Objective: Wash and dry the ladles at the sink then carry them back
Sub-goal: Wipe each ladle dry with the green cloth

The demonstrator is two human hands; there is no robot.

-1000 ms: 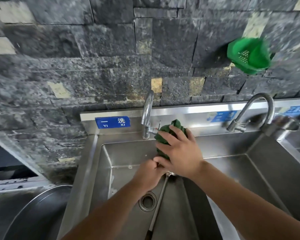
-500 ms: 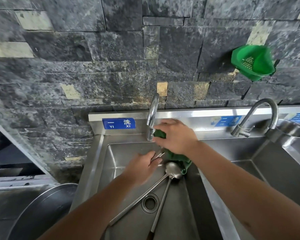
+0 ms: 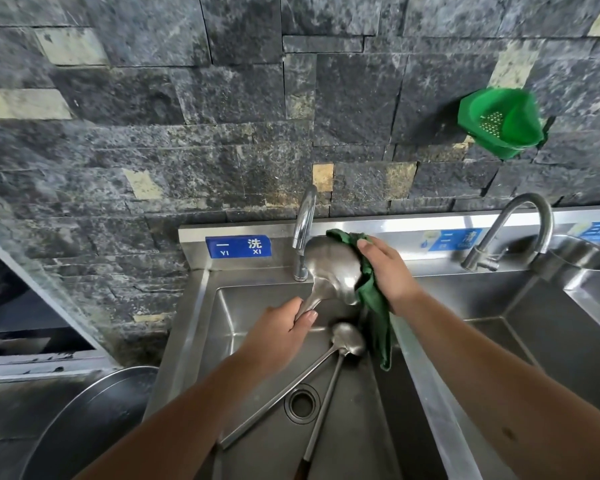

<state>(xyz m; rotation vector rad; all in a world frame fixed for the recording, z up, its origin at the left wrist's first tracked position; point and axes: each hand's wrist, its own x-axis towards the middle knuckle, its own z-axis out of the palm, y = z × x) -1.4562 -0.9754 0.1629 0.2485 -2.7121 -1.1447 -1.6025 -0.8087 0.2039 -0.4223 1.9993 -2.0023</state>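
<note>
My left hand (image 3: 278, 337) grips the neck of a steel ladle (image 3: 333, 268) and holds it upright, bowl up, just under the left faucet (image 3: 303, 230). My right hand (image 3: 388, 271) holds a green cloth (image 3: 374, 306) against the right side of that bowl, and the cloth's loose end hangs down into the sink. Two more ladles lie in the left sink basin (image 3: 250, 306). Their bowls overlap near the basin's right wall (image 3: 349, 341). One handle (image 3: 274, 407) runs down-left and the other handle (image 3: 323, 414) runs toward me.
A drain (image 3: 302, 403) sits between the two lying handles. A second basin with a curved faucet (image 3: 513, 230) lies to the right, with a steel bowl (image 3: 579, 258) behind it. A green strainer basket (image 3: 499, 123) hangs on the stone wall. A large steel basin (image 3: 84, 427) stands at lower left.
My left hand has lifted one ladle out of the basin and up to the faucet. My right hand has brought the green cloth from the tap onto its bowl.
</note>
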